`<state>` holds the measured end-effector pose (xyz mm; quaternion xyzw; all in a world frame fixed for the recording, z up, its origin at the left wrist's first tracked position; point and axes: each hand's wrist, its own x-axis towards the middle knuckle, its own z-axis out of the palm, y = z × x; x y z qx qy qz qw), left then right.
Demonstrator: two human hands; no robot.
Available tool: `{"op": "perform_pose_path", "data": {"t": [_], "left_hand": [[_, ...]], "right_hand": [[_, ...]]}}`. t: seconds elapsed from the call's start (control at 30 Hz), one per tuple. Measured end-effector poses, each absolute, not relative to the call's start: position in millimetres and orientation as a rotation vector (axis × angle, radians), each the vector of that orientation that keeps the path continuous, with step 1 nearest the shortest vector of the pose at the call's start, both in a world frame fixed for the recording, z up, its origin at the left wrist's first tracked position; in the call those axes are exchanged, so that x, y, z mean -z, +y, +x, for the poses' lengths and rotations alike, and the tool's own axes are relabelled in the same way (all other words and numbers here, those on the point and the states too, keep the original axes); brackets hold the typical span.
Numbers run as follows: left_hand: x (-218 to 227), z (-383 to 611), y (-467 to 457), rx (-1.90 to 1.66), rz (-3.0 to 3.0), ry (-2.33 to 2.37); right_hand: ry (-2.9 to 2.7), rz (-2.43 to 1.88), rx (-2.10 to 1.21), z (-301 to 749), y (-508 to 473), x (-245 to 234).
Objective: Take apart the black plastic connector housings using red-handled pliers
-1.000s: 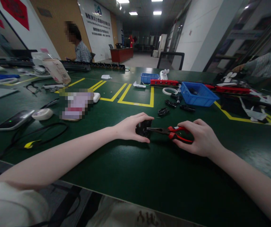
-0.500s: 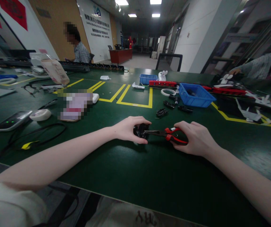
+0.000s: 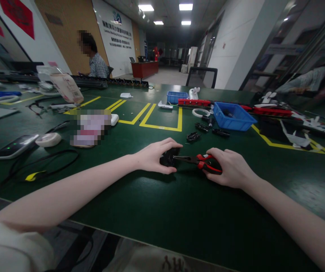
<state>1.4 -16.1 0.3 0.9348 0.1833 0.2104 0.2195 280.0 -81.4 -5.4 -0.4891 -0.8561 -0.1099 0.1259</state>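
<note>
My left hand (image 3: 158, 155) is closed around a small black part (image 3: 168, 158), thumb below and fingers above it. Its exact kind I cannot make out. Red-and-black handled needle-nose pliers (image 3: 203, 162) are gripped in my right hand (image 3: 230, 168). Their long jaws point left and the tips touch the black part; whether they pinch anything there is too small to tell. Just beyond my hands, several black pieces (image 3: 193, 136) lie on the green table (image 3: 162, 215).
A blue bin (image 3: 234, 116) with dark pieces inside stands at the right, near a white ring (image 3: 201, 112) and a red strip (image 3: 194, 102). To the left lie a phone (image 3: 87, 130), a tape roll (image 3: 48, 139) and a black cable (image 3: 63, 164). Two other people sit farther off.
The pliers and my right hand have shifted very slightly left. My left hand keeps its hold on the black part. The camera view has tilted a little.
</note>
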Motion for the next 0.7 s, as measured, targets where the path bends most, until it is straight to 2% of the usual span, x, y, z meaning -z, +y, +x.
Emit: {"op": "perform_pose_path", "data": {"t": [0.37,0.7], "left_hand": [[-3,1,-14,-0.572,2.638,0.525],[-1,2,-16,-0.635,2.629,0.562]], "right_hand": [[-2.542,-1.471,0.326,273,-85,-1],[-2.528,-1.567,0.503,259,-92,-4]]}}
